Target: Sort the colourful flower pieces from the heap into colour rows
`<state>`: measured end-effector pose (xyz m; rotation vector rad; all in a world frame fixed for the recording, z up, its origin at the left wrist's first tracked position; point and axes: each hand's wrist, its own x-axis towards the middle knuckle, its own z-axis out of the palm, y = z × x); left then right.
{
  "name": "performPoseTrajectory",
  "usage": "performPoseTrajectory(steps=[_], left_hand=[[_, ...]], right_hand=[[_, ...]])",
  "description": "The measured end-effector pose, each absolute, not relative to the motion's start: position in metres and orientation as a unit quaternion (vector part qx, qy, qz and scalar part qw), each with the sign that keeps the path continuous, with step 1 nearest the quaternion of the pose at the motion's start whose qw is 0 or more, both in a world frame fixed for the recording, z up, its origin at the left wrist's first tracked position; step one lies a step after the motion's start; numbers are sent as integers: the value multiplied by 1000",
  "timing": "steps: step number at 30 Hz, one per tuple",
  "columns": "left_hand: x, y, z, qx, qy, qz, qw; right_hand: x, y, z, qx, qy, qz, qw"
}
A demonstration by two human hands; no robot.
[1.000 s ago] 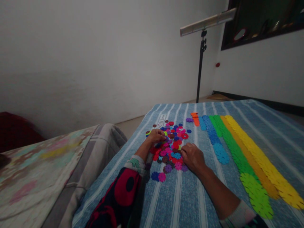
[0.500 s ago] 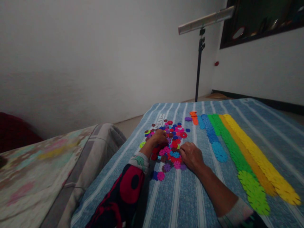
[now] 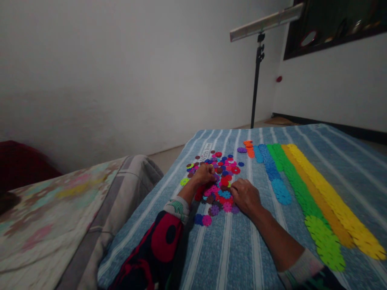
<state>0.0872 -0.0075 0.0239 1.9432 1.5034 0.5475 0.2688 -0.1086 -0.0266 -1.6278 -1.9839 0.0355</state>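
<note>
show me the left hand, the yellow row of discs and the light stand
left hand (image 3: 204, 174), head view, on the back of the hand
yellow row of discs (image 3: 335, 201), head view, on the middle of the row
light stand (image 3: 256, 80), head view, on its black pole

A blue striped blanket (image 3: 229, 249) covers the lower middle and right of the frame, with a small white label (image 3: 205, 152) sewn near its far edge. To the lower left lies a pale flowered quilt (image 3: 45, 225), and a grey striped fold of bedding (image 3: 127, 189) sits between it and the blanket. A dark red cushion (image 3: 21, 165) shows at the left edge. A plain white wall (image 3: 121, 72) fills the upper half. At upper right a black stand (image 3: 256, 80) carries a tilted light bar (image 3: 266, 20), just beside a dark-framed opening (image 3: 332, 24). A small red spot (image 3: 278, 79) marks the right wall, above a black skirting (image 3: 332, 127).
</note>
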Motion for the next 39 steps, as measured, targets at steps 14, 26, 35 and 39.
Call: performPoseTrajectory(steps=[14, 26, 35, 39], left_hand=[[19, -51, 59, 674, 549, 121, 480], [-1, -90, 45, 725, 582, 5, 368], [-3, -91, 48, 757, 586, -28, 288], [-1, -94, 51, 757, 590, -21, 280]], right_hand=[[272, -108, -28, -608, -743, 23, 279], [274, -108, -31, -604, -747, 21, 278], [269, -104, -29, -613, -739, 13, 278], [268, -105, -27, -609, -743, 11, 278]])
